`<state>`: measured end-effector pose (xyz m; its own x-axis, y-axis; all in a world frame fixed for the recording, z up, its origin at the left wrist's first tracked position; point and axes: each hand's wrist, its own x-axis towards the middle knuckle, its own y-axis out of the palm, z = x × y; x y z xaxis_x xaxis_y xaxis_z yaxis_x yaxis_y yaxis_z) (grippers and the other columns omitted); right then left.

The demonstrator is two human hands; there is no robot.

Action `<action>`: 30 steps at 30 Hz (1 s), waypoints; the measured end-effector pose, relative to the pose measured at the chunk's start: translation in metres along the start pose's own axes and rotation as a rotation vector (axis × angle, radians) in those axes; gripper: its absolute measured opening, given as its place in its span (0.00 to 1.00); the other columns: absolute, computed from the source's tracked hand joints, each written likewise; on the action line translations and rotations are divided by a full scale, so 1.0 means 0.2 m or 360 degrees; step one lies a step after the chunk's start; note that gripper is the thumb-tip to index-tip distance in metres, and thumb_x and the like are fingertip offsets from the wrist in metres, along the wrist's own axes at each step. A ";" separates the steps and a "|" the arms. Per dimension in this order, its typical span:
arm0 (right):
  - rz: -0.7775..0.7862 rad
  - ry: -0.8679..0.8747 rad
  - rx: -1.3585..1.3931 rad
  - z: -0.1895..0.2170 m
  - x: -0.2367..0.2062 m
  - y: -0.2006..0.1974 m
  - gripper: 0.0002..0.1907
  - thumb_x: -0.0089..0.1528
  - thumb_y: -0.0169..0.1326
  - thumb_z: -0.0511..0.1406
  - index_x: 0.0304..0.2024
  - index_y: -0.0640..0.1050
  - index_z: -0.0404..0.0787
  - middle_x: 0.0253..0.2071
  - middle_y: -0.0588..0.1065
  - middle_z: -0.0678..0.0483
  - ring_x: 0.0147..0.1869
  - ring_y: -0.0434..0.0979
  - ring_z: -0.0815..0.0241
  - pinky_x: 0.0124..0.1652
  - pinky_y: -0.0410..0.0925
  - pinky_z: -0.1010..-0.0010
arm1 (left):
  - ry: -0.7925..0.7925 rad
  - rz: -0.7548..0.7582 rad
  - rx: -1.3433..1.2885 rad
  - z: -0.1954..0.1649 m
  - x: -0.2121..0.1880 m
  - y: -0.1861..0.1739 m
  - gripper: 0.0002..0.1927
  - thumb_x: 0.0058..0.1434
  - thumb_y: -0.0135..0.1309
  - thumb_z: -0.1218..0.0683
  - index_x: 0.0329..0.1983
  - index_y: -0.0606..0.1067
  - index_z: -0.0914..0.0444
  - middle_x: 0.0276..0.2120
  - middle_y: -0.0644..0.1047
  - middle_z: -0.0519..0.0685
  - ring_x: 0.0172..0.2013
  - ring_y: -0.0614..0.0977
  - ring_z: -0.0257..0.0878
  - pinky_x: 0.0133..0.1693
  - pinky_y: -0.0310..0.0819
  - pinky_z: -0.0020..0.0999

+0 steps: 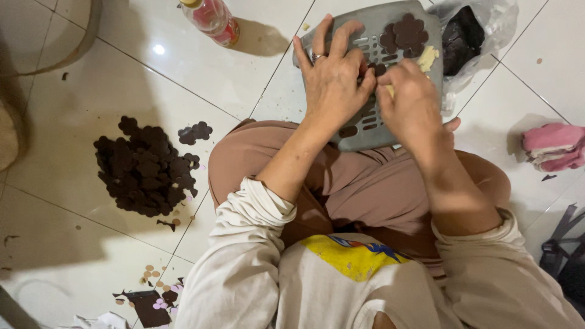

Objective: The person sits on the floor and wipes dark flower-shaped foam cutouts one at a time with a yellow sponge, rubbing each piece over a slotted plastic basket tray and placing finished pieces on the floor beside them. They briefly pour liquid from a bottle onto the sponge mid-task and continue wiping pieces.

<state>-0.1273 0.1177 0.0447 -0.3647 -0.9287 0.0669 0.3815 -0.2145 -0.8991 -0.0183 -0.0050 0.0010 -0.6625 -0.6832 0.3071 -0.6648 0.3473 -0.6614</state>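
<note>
I sit cross-legged on a white tiled floor with a grey slotted plastic tray [372, 36] resting on my knees. My left hand [332, 76], a ring on one finger, lies spread on the tray with its fingers pressing down. Beside it, touching, my right hand [411, 100] is closed on a small piece that I cannot make out. Dark brown flower-shaped cutouts [405, 33] and a pale yellow piece [428, 58] lie on the tray's far end.
A pile of dark brown flower cutouts [146, 170] lies on the floor at left. A pink bottle [212, 18] stands at the top. A clear bag with dark material [466, 36] sits behind the tray. Folded pink cloth [554, 146] at right; scraps [152, 298] at bottom left.
</note>
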 end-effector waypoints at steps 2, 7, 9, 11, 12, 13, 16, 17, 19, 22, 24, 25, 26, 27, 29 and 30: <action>0.0008 -0.0033 -0.0089 0.03 -0.01 0.00 0.05 0.63 0.59 0.26 0.40 0.78 0.30 0.43 0.74 0.39 0.46 0.77 0.38 0.45 0.71 0.53 | -0.0011 0.0025 0.0017 0.00 0.00 0.00 0.10 0.51 0.65 0.53 0.21 0.75 0.59 0.63 0.67 0.45 0.72 0.55 0.56 0.67 0.34 0.82; 0.0160 -0.0014 -0.0092 0.04 -0.01 -0.02 0.03 0.64 0.57 0.27 0.39 0.78 0.29 0.42 0.75 0.40 0.47 0.77 0.39 0.47 0.71 0.53 | -0.0042 0.0038 -0.0030 -0.01 0.00 -0.02 0.10 0.50 0.66 0.54 0.21 0.76 0.59 0.63 0.68 0.45 0.72 0.55 0.56 0.67 0.34 0.81; 0.0252 0.0033 -0.0071 0.02 0.00 -0.04 0.03 0.66 0.57 0.28 0.39 0.78 0.30 0.43 0.75 0.41 0.46 0.78 0.43 0.47 0.72 0.55 | -0.0040 0.0033 -0.0045 -0.01 0.01 -0.02 0.09 0.51 0.66 0.55 0.22 0.76 0.59 0.63 0.68 0.45 0.72 0.55 0.56 0.67 0.33 0.81; 0.0416 0.0158 -0.0014 -0.01 0.01 -0.06 0.04 0.66 0.57 0.30 0.39 0.79 0.32 0.43 0.75 0.43 0.45 0.77 0.46 0.46 0.71 0.56 | -0.0022 0.0025 -0.0050 -0.01 0.01 -0.02 0.09 0.52 0.66 0.55 0.22 0.77 0.59 0.62 0.69 0.45 0.72 0.55 0.56 0.67 0.32 0.81; 0.0533 0.0256 0.0030 -0.03 0.03 -0.09 0.05 0.66 0.58 0.31 0.38 0.80 0.32 0.42 0.75 0.44 0.43 0.77 0.48 0.45 0.71 0.57 | -0.0018 0.0021 -0.0060 -0.01 0.01 -0.02 0.09 0.52 0.67 0.55 0.23 0.77 0.59 0.62 0.69 0.45 0.72 0.56 0.56 0.67 0.32 0.81; 0.0651 0.0357 0.0077 -0.05 0.04 -0.11 0.07 0.65 0.59 0.33 0.37 0.80 0.33 0.42 0.75 0.45 0.42 0.76 0.49 0.44 0.70 0.58 | -0.0013 0.0022 -0.0071 -0.01 0.01 -0.02 0.09 0.53 0.67 0.55 0.23 0.77 0.59 0.62 0.69 0.45 0.72 0.56 0.56 0.67 0.32 0.81; 0.0632 0.0402 0.0233 -0.13 0.06 -0.22 0.06 0.65 0.58 0.33 0.40 0.82 0.35 0.42 0.76 0.48 0.43 0.77 0.54 0.44 0.70 0.60 | -0.0010 0.0036 -0.0077 -0.01 0.02 -0.01 0.09 0.52 0.68 0.54 0.23 0.78 0.58 0.62 0.69 0.44 0.71 0.56 0.56 0.67 0.32 0.81; 0.0486 0.0395 0.0292 -0.13 0.07 -0.22 0.06 0.66 0.59 0.33 0.40 0.81 0.35 0.42 0.76 0.48 0.44 0.77 0.54 0.45 0.70 0.61 | -0.0014 0.0039 -0.0076 -0.01 0.02 -0.01 0.09 0.52 0.68 0.54 0.22 0.78 0.58 0.62 0.69 0.44 0.71 0.56 0.55 0.67 0.32 0.81; 0.0203 0.0377 0.0415 -0.14 0.07 -0.21 0.07 0.69 0.60 0.34 0.41 0.79 0.35 0.43 0.75 0.48 0.45 0.77 0.55 0.46 0.71 0.63 | 0.0009 0.0015 -0.0070 -0.01 0.02 0.00 0.09 0.53 0.68 0.54 0.24 0.78 0.58 0.62 0.69 0.44 0.71 0.56 0.55 0.67 0.33 0.80; 0.0135 0.0125 0.0272 -0.11 0.07 -0.11 0.04 0.67 0.62 0.32 0.41 0.82 0.36 0.44 0.76 0.48 0.48 0.77 0.53 0.49 0.71 0.62 | 0.0018 0.0025 -0.0057 0.00 0.01 0.01 0.09 0.53 0.68 0.54 0.25 0.78 0.58 0.63 0.69 0.44 0.72 0.56 0.56 0.67 0.34 0.81; 0.0152 0.0168 0.0243 -0.09 0.05 -0.08 0.04 0.68 0.60 0.32 0.42 0.81 0.35 0.45 0.76 0.47 0.48 0.77 0.52 0.49 0.70 0.62 | 0.0015 0.0030 -0.0050 0.00 0.02 0.01 0.08 0.54 0.68 0.54 0.25 0.78 0.58 0.63 0.69 0.44 0.72 0.57 0.56 0.67 0.33 0.81; 0.0158 0.0183 0.0228 -0.09 0.04 -0.07 0.05 0.68 0.60 0.31 0.42 0.81 0.34 0.45 0.75 0.46 0.48 0.77 0.51 0.48 0.70 0.61 | 0.0018 0.0031 -0.0047 0.00 0.02 0.01 0.08 0.54 0.68 0.54 0.25 0.79 0.58 0.63 0.69 0.43 0.72 0.57 0.56 0.67 0.33 0.82; 0.0207 0.0212 0.0193 -0.09 0.04 -0.08 0.05 0.67 0.60 0.31 0.41 0.81 0.34 0.45 0.75 0.46 0.47 0.77 0.51 0.48 0.70 0.61 | 0.0015 0.0033 -0.0041 0.00 0.02 0.00 0.08 0.54 0.68 0.54 0.26 0.79 0.58 0.63 0.69 0.43 0.72 0.57 0.55 0.67 0.32 0.82; 0.0258 0.0246 0.0160 -0.10 0.03 -0.10 0.05 0.66 0.61 0.32 0.40 0.81 0.34 0.44 0.75 0.45 0.46 0.77 0.50 0.48 0.70 0.60 | 0.0015 0.0034 -0.0051 0.00 0.01 0.00 0.08 0.54 0.68 0.53 0.26 0.79 0.58 0.62 0.69 0.43 0.72 0.57 0.56 0.67 0.32 0.82; 0.0313 0.0253 0.0132 -0.12 0.04 -0.15 0.05 0.65 0.62 0.32 0.40 0.82 0.34 0.42 0.75 0.45 0.46 0.77 0.50 0.48 0.70 0.59 | 0.0031 0.0028 -0.0081 -0.01 0.02 0.00 0.09 0.54 0.68 0.52 0.26 0.79 0.58 0.62 0.69 0.42 0.72 0.57 0.56 0.66 0.31 0.82; 0.0330 0.0225 0.0145 -0.14 0.05 -0.18 0.06 0.64 0.62 0.32 0.40 0.82 0.34 0.42 0.76 0.45 0.46 0.77 0.50 0.48 0.70 0.59 | 0.0036 0.0029 -0.0092 -0.02 0.03 -0.01 0.08 0.54 0.69 0.52 0.26 0.80 0.57 0.62 0.69 0.42 0.72 0.57 0.56 0.66 0.31 0.83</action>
<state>-0.1680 0.1236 0.0660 -0.3832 -0.9056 -0.1816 0.5332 -0.0563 -0.8441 -0.0223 -0.0072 0.0060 -0.6820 -0.6619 0.3112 -0.6708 0.3965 -0.6267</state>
